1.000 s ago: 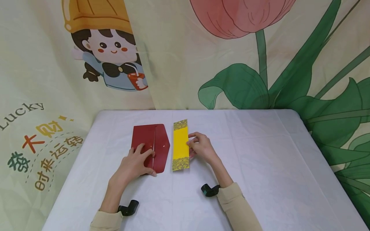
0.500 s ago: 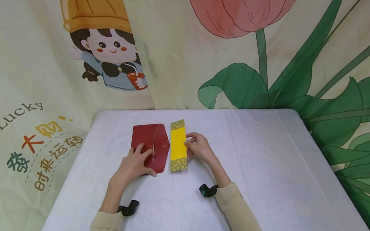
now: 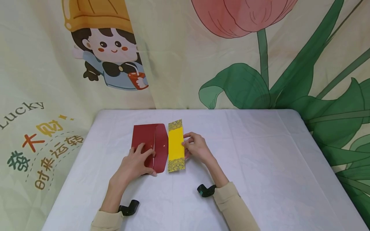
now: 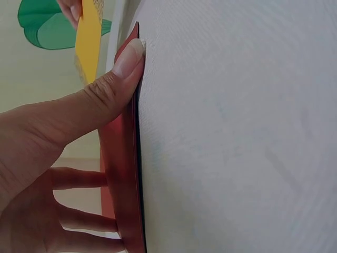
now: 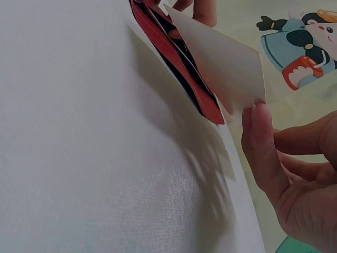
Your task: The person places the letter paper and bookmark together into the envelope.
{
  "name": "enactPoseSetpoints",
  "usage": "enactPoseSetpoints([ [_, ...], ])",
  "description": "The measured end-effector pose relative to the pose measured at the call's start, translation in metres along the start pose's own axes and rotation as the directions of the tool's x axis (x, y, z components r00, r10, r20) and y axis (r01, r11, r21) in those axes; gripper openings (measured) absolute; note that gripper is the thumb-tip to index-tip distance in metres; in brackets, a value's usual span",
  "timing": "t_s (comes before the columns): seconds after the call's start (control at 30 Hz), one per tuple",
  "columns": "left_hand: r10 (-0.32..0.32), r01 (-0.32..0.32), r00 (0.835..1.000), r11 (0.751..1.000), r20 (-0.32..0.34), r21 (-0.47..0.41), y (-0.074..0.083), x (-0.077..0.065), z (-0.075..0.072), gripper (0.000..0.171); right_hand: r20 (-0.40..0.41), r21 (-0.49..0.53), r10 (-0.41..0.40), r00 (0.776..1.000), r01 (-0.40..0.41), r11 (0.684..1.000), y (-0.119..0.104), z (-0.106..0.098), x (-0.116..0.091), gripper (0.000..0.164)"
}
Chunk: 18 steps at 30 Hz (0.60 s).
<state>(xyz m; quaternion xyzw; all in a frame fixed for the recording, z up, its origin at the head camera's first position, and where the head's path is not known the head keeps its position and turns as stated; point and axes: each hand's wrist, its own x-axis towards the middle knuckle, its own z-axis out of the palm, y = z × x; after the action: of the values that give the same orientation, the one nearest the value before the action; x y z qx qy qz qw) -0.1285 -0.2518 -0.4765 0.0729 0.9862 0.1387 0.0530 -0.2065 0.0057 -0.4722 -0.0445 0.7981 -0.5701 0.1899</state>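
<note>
A red paper envelope (image 3: 144, 134) lies on the table with its flap folded out to the right. Over its lower part spreads my left hand (image 3: 133, 165), fingertips pressing on the paper near the slit and the thumb at the near edge. The left wrist view shows the thumb (image 4: 110, 87) lying along that edge. My right hand (image 3: 198, 148) pinches the right edge of a yellow card (image 3: 176, 142) with patterned bands at both ends. The card's left edge overlaps the flap's tip. From the right wrist, the card's pale back (image 5: 226, 63) tilts over the parted envelope mouth (image 5: 181, 47).
A white cloth (image 3: 260, 166) covers the table. Behind it hangs a printed curtain (image 3: 173, 64) with a cartoon figure and a large tulip. Black wrist cameras sit by both beige sleeves.
My right hand has moved the yellow card a little to the left, from beside the envelope to over the tip of its flap. The left hand stays in place.
</note>
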Motion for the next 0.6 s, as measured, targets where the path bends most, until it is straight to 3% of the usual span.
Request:
enactPoseSetpoints([
  [0.6, -0.002, 0.003, 1.0, 0.999, 0.017, -0.052, -0.0024, -0.0011, -0.0043, 0.068, 0.012, -0.007, 0.009, 1.0, -0.009, 1.0, -0.0022, 0.0088, 0.0037, 0.035],
])
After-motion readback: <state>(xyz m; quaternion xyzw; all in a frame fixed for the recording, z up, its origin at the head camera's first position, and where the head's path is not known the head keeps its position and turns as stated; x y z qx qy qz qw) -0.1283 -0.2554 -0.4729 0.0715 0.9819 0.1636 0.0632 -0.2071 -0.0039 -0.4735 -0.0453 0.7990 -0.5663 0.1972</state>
